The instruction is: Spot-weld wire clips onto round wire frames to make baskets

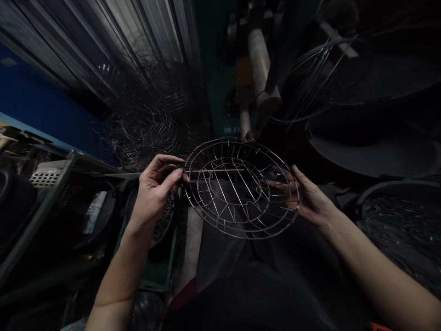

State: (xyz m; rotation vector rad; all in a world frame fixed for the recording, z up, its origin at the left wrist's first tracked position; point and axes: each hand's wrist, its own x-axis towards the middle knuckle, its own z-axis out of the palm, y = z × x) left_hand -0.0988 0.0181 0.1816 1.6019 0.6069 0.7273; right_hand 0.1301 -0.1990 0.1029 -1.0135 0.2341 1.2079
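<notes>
A round wire basket (pixel 225 219) of thin metal rings and cross wires is held up between both hands, above the lap. My left hand (pixel 160 181) pinches its left rim between thumb and fingers. On the right side, my right hand (pixel 308 197) grips the rim, with some fingers seen through the wires. The basket's far rim is close to the lower tip of a machine's metal arm (pixel 245 122); whether they touch I cannot tell.
Behind the left hand lies a tangled heap of wire pieces (pixel 148 133). A green-edged crate (pixel 34 225) stands at left. Looped wires (pixel 310 73) hang at right, above a large dark basin (pixel 372 156). Another tub (pixel 399 220) holds small dark pieces.
</notes>
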